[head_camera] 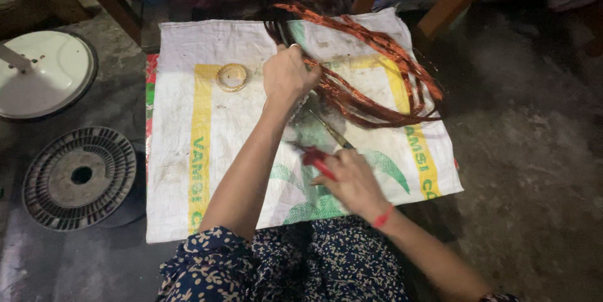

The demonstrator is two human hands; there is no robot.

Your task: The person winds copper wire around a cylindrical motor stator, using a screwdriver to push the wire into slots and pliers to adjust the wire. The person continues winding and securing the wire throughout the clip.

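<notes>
Left hand (287,76) clenches the coppery wire bundle (370,76) trailing rightward — right hand (352,179), nearer the body, grips red-handled pliers (323,151) pointing up toward it.

A wire bundle (370,69) lies on the sack (188,170), a tape roll (232,77) to its left. 2 round covers (78,176) lie left of the sack.

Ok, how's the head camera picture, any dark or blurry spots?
Head view: the white sack is fairly lit and sharp; the corners and floor fall dark; the copper wire glints; the right hand with the red-handled tool is slightly soft; the left hand is clear.
</notes>
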